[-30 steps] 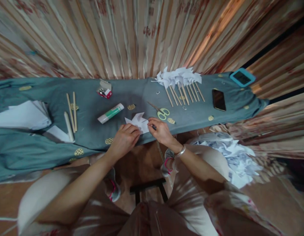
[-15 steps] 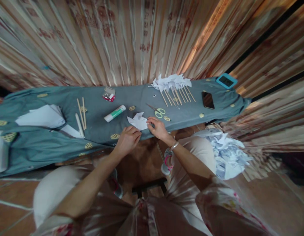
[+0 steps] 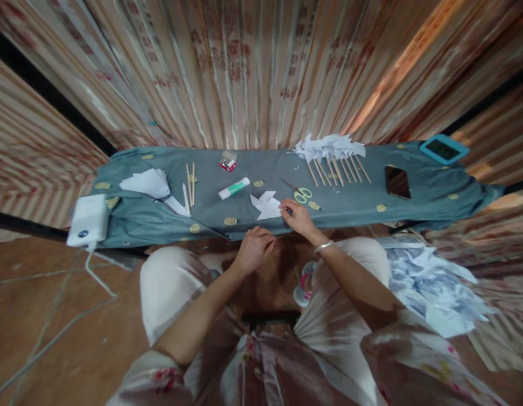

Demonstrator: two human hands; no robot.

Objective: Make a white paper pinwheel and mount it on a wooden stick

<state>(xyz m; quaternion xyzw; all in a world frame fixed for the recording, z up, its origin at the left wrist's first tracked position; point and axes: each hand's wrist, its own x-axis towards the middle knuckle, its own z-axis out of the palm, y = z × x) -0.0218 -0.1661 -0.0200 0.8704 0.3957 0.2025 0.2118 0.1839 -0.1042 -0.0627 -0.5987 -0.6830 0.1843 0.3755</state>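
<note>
Nearest the body, the left hand hangs just off the near edge, its fingers curled loosely; whether they pinch anything small cannot be told. With that hand off the paper, only one side of the work is steadied.

A little farther in, the paper pinwheel lies on the cloth-covered tabletop, close to the near edge. The right hand has thumb and forefinger pressed together on its right-hand tip. A pull from that single corner could swing the sheet round or crease a blade, and a hard tug could tear the thin paper. A wrinkle in the loose cloth could also shift everything on it.

Just beyond the right hand lie the scissors, handles toward the knuckles (an easy thing to nudge without looking); a careless sweep could push them into the paper. The glue stick, lying on its side, could roll if bumped.

Farther back, the small red box stands open, so a knock could spill its contents, too small to identify here. Near the curtain, the mounted pinwheels overlap at their heads; lifting one carelessly could snag and bend its neighbours.
</note>
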